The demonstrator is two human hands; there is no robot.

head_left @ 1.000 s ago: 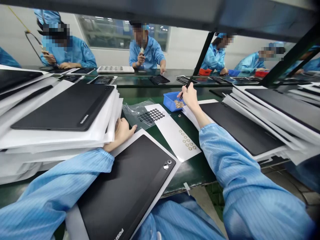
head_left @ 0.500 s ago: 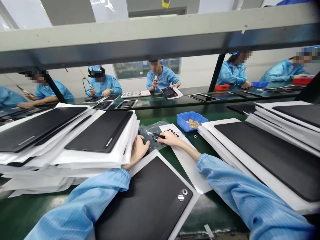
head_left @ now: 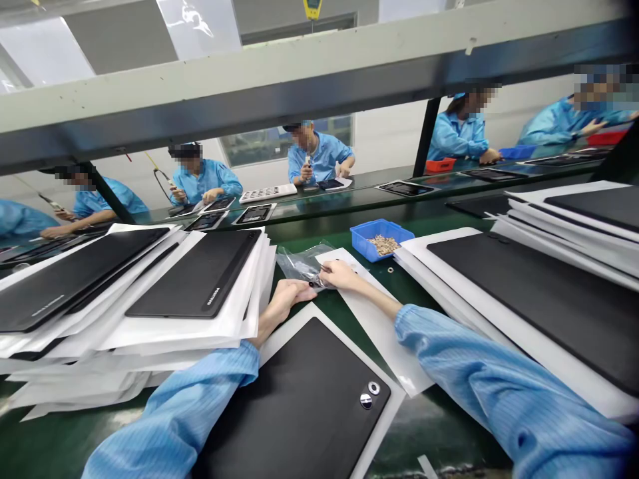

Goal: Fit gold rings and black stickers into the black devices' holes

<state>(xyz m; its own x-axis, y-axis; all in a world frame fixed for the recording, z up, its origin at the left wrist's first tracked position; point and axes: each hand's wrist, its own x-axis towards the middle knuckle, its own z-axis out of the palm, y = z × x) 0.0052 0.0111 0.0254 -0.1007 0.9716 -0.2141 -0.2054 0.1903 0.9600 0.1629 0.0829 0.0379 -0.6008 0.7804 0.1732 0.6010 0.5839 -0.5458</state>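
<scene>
My right hand (head_left: 340,274) is closed on a thin dark tool that looks like tweezers (head_left: 324,268), mostly hidden by the fingers. Close by on the left, my left hand (head_left: 288,297) pinches a small black part (head_left: 313,284) at its fingertips, too small to make out well. Both hands meet over a clear plastic bag (head_left: 299,261). Under my right wrist lies a white sheet (head_left: 379,332), its black rings now mostly covered. In front of me a black tablet back cover (head_left: 289,406) with two round camera rings rests on white paper.
Stacks of black tablet covers between white sheets stand at left (head_left: 192,273) and right (head_left: 529,293). A blue bin (head_left: 367,247) of small brass-coloured parts sits behind the sheet, one loose ring (head_left: 390,270) beside it. A shelf beam (head_left: 299,86) crosses overhead; co-workers sit beyond.
My left hand has moved right and up to meet my right hand, its fingers now pinching. The tool has turned and is more hidden. The view has tilted slightly.
</scene>
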